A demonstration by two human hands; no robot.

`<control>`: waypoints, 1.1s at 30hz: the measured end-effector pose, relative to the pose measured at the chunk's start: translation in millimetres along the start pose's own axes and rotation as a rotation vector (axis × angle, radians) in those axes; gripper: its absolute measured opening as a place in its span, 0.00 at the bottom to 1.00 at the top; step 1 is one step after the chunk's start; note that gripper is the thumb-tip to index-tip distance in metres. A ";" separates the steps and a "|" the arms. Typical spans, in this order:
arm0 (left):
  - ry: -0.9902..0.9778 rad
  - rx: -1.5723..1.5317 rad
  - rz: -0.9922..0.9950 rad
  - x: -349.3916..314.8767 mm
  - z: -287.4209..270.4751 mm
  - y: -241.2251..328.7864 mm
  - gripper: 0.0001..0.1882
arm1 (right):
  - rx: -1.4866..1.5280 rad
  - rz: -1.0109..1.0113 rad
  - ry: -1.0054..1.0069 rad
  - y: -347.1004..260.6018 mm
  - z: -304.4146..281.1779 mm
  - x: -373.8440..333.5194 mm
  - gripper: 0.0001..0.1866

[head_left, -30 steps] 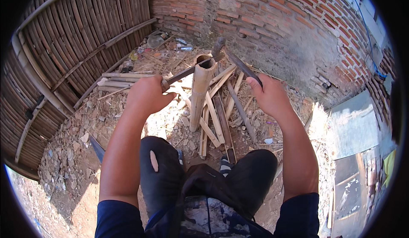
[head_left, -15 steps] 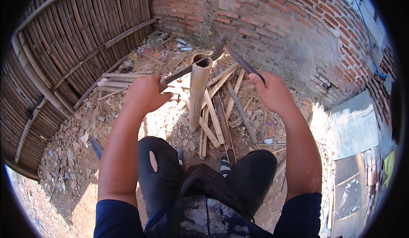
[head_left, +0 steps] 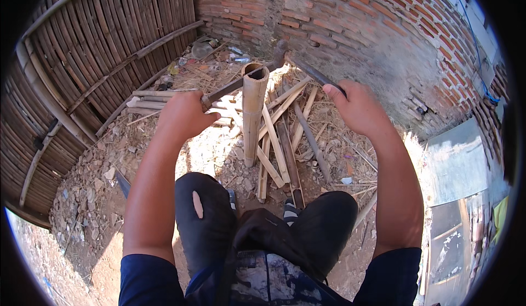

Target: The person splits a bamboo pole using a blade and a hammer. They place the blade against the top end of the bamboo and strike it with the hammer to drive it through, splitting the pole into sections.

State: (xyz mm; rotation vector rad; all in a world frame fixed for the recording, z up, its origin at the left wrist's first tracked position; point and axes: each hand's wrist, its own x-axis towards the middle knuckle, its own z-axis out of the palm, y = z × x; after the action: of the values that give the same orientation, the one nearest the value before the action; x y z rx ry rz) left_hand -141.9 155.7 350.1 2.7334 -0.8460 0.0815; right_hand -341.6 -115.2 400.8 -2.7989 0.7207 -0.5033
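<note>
My left hand [head_left: 183,114] is closed round the handle of a machete [head_left: 223,91]. Its dark blade lies across the top of an upright bamboo tube [head_left: 253,114], and the tip sticks out past the right side of the rim. How deep the edge sits in the bamboo I cannot tell. In my right hand [head_left: 357,108] is the handle of a hammer [head_left: 316,74]. The hammer's head is at the far side of the tube, by the blade's tip; whether they touch is unclear.
Split bamboo strips [head_left: 279,147] lie on the ground right of the tube. More bamboo pieces [head_left: 150,104] are stacked to the left. A bamboo slat wall [head_left: 109,43] and a brick wall [head_left: 350,21] meet behind. My bent knees [head_left: 205,207] are close in front.
The hammer's head has shifted slightly up and left, with my right hand a little farther right and up. The tube's top and the machete have moved slightly up and left in the view.
</note>
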 end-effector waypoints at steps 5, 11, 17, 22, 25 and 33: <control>0.020 -0.038 0.005 -2.7 5.1 -6.6 0.26 | 0.335 0.032 0.329 -17.4 -21.3 -3.9 0.30; 0.029 -0.044 0.010 -7.3 5.2 -3.4 0.25 | 0.062 0.002 0.017 0.0 46.0 -1.9 0.30; 0.011 -0.004 0.011 -6.3 5.0 0.6 0.24 | 0.131 0.014 0.156 -4.0 -3.4 0.3 0.30; 0.027 -0.027 0.042 -6.0 7.7 -1.8 0.25 | 0.334 0.015 0.349 -8.2 17.7 -8.8 0.29; 0.001 -0.006 0.014 -5.7 6.8 8.8 0.24 | 0.135 0.033 0.146 11.1 56.3 -11.0 0.29; 0.010 -0.017 0.018 -6.2 8.5 6.4 0.24 | 0.280 0.010 0.291 8.4 1.4 -1.7 0.29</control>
State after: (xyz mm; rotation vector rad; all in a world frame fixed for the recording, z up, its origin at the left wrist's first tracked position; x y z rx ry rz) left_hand -150.8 151.7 342.6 2.7077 -0.8644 0.0908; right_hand -346.0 -121.4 396.7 -2.4873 0.6590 -0.9445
